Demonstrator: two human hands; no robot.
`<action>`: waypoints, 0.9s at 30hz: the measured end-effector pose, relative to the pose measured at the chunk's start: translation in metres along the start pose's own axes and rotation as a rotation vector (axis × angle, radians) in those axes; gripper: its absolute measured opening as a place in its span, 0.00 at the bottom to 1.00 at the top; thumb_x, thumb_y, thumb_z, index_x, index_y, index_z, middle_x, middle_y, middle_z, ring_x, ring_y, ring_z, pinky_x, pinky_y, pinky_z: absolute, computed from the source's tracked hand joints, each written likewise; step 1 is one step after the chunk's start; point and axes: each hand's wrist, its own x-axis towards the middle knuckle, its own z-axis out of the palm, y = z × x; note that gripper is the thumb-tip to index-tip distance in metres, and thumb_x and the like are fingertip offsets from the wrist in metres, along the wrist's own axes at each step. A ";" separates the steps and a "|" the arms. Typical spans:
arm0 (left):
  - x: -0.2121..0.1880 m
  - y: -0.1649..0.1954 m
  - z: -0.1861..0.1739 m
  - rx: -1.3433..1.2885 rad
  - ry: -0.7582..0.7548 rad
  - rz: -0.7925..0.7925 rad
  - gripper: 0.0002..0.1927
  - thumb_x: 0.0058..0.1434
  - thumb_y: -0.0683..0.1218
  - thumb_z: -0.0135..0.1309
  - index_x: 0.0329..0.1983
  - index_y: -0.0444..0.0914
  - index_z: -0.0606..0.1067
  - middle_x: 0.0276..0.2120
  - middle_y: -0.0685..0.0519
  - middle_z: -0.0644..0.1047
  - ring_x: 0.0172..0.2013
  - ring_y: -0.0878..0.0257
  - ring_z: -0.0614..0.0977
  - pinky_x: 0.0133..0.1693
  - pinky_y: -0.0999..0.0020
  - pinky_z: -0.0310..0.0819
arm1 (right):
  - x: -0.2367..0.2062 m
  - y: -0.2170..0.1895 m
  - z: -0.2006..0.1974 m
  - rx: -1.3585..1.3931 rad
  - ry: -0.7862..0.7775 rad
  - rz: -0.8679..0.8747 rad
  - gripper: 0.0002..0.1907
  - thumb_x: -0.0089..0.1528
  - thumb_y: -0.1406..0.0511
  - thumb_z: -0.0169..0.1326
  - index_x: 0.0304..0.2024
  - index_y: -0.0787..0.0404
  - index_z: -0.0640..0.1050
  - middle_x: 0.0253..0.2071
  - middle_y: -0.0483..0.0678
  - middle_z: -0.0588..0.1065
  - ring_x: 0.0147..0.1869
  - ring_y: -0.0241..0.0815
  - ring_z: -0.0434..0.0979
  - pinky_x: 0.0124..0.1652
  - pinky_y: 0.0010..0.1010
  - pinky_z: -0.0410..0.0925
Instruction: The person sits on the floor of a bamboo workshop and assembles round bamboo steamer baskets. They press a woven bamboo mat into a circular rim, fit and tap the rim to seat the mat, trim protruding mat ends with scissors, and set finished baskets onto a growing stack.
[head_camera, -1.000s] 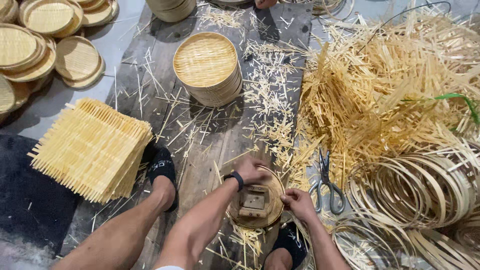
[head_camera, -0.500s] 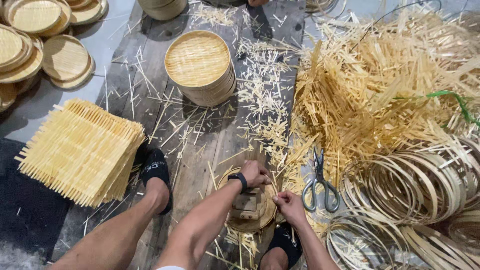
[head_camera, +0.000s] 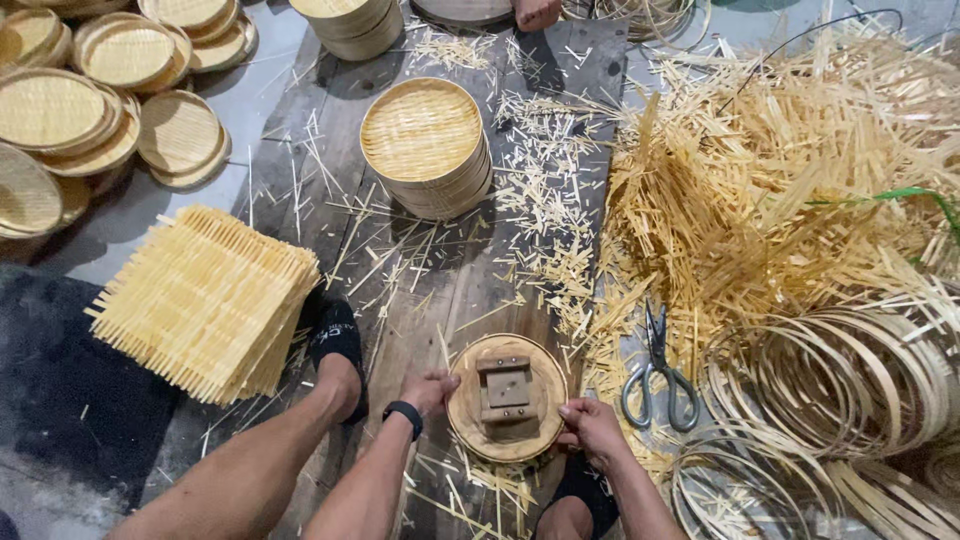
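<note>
We press a round wooden mould flat on the plank floor between our feet.

Taking the round wooden disc (head_camera: 507, 398) as landmark and going from largest down: the dark plank floor (head_camera: 300, 180) under it is littered with bamboo splinters; right of it and beyond lies a heap of bamboo strips (head_camera: 790, 190), with coiled bamboo hoops (head_camera: 850, 370) nearer; left sits a stack of square woven mats (head_camera: 200, 300); above it stands a stack of round woven trays (head_camera: 425, 145); just right lie scissors (head_camera: 657, 370). Our left hand (head_camera: 430, 390) and right hand (head_camera: 592, 430) clasp the disc's opposite edges, seemingly to steady it.
</note>
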 end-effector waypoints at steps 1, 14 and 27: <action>-0.001 0.001 0.003 -0.038 -0.011 -0.044 0.06 0.59 0.43 0.63 0.35 0.34 0.82 0.29 0.50 0.83 0.29 0.58 0.84 0.35 0.59 0.82 | -0.001 -0.001 0.000 -0.006 0.000 -0.009 0.06 0.62 0.69 0.57 0.37 0.69 0.78 0.29 0.52 0.79 0.28 0.45 0.81 0.27 0.34 0.76; -0.038 -0.007 0.021 -0.140 0.168 0.135 0.17 0.62 0.43 0.62 0.53 0.32 0.81 0.44 0.47 0.85 0.39 0.59 0.85 0.43 0.64 0.81 | -0.038 -0.018 0.016 0.051 0.016 0.009 0.10 0.63 0.68 0.55 0.40 0.72 0.80 0.35 0.57 0.82 0.36 0.46 0.84 0.35 0.33 0.79; -0.056 -0.103 0.057 -0.202 0.019 -0.087 0.18 0.67 0.41 0.49 0.60 0.35 0.71 0.50 0.48 0.78 0.45 0.54 0.82 0.47 0.53 0.82 | -0.049 0.026 0.056 0.023 0.170 -0.044 0.04 0.64 0.72 0.51 0.40 0.70 0.72 0.32 0.62 0.79 0.30 0.54 0.84 0.27 0.42 0.78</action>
